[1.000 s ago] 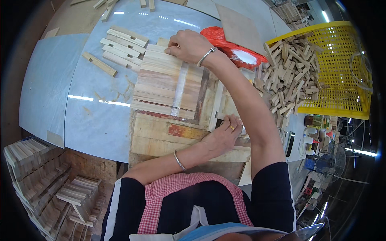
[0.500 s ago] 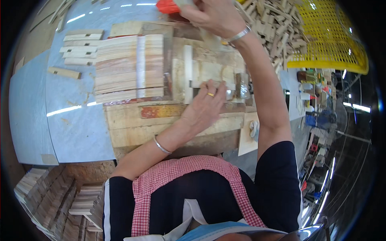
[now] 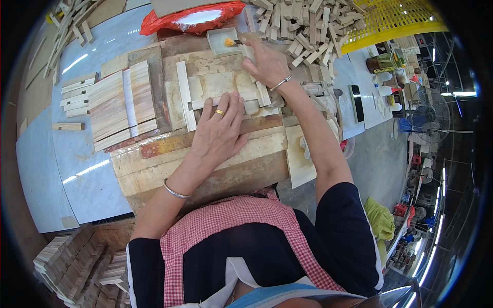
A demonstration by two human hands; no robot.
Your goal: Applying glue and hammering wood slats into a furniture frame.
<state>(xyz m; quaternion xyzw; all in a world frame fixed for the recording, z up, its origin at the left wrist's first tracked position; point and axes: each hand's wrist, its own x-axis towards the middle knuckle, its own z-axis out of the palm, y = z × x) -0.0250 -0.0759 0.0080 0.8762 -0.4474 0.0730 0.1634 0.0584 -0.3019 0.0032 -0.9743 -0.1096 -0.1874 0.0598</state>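
Note:
My left hand [image 3: 220, 126] lies with outstretched fingers on the crosswise wooden strip [image 3: 250, 97], holding it down without gripping. That strip meets a long upright strip [image 3: 184, 95] on its left and a shorter strip [image 3: 263, 94] on its right, on a stained wooden board [image 3: 215, 72]. Farther off, my right hand [image 3: 268, 62] is closed around a small brush [image 3: 237, 42], its handle mostly hidden by the fingers. The brush's yellowish tip is over a shallow, pale, rectangular dish [image 3: 216, 42].
Left of the board sits a row of wooden slats [image 3: 110, 105], with several notched blocks [image 3: 79, 92] beyond. Behind are a red plastic bag [image 3: 154, 23] with white contents, a heap of wooden pieces [image 3: 303, 23] and a yellow basket [image 3: 395, 20]. A phone [image 3: 356, 102] lies right.
My right hand has come down and nearer from the red bag area, and the brush now shows at the dish. My left hand stays on the crosswise strip. The view has shifted.

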